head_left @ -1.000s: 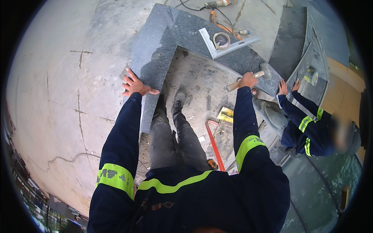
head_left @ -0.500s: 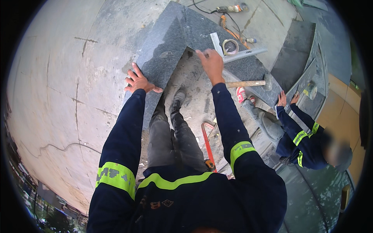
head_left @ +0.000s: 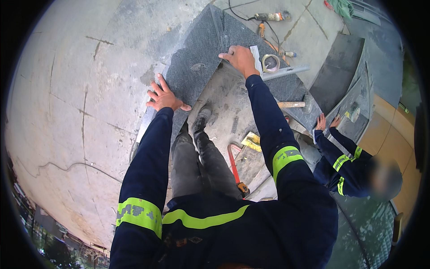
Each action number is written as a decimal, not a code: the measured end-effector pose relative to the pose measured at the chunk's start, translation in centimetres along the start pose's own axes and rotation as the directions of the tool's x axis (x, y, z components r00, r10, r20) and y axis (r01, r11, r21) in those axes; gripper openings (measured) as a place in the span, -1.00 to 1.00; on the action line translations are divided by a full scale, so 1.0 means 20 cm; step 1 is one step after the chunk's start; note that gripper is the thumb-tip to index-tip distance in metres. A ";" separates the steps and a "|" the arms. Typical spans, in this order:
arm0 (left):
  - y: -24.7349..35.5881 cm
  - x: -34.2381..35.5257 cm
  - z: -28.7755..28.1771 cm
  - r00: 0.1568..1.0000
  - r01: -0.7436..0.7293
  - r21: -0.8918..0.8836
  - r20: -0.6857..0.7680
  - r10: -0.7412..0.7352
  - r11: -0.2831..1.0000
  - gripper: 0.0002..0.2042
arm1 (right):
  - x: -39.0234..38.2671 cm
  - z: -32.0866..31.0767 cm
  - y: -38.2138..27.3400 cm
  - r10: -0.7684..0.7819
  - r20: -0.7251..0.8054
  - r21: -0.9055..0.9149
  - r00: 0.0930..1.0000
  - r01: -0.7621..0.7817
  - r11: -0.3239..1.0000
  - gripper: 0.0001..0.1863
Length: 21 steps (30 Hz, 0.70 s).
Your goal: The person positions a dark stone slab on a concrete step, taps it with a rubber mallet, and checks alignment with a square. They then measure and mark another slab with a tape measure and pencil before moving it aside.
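As the slab (head_left: pixel 188 56) lies under the splayed left hand (head_left: pixel 165 96), the grip of the upper-centre right hand (head_left: pixel 242 60) is unclear

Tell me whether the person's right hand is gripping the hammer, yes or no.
No: the hammer lies on the dark slab, apart from the right hand.

The person's bare left hand (head_left: pixel 165 95) is lying splayed across one leg of an L-shaped, dark grey, speckled stone slab (head_left: pixel 190 67); the bare right hand (head_left: pixel 242 60) is resting at its inner corner — just beside a flat silver metal square (head_left: pixel 286 72) and a round tan tape roll (head_left: pixel 270 63). A wooden-handled hammer (head_left: pixel 291 104) is lying nearer a co-worker's hands (head_left: pixel 321 122).
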<state>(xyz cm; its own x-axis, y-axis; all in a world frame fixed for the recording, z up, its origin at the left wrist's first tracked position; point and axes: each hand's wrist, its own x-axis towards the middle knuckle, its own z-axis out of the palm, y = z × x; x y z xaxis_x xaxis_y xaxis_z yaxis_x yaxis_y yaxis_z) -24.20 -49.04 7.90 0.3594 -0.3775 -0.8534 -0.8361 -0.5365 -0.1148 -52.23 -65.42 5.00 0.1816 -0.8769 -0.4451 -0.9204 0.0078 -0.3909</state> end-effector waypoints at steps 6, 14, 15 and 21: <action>-0.02 0.06 -0.07 1.000 -0.009 -0.011 0.021 0.009 1.000 0.93 | 0.37 -0.07 -0.11 -0.078 -0.070 -0.060 0.994 0.074 0.995 -0.31; -0.06 0.17 -0.12 1.000 -0.015 0.010 0.017 0.015 1.000 0.92 | 1.07 -0.10 -0.30 -0.066 -0.141 -0.124 0.988 0.049 0.991 -0.26; -0.07 0.18 -0.13 1.000 -0.014 0.014 0.022 0.014 1.000 0.92 | 1.12 -0.10 -0.32 -0.053 -0.143 -0.144 0.988 0.032 0.989 -0.26; -0.12 0.21 -0.19 1.000 -0.030 0.008 0.005 0.030 1.000 0.90 | 1.29 -0.08 -0.42 0.004 -0.126 -0.091 0.992 -0.016 0.996 -0.17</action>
<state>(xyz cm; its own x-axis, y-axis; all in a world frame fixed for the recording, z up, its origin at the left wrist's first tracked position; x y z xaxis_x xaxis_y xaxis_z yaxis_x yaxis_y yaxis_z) -19.10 -52.09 6.52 0.3316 -0.3896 -0.8592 -0.8500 -0.5186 -0.0929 -40.32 -88.78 -1.90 0.1328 -0.9303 -0.3420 -0.9508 -0.0221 -0.3091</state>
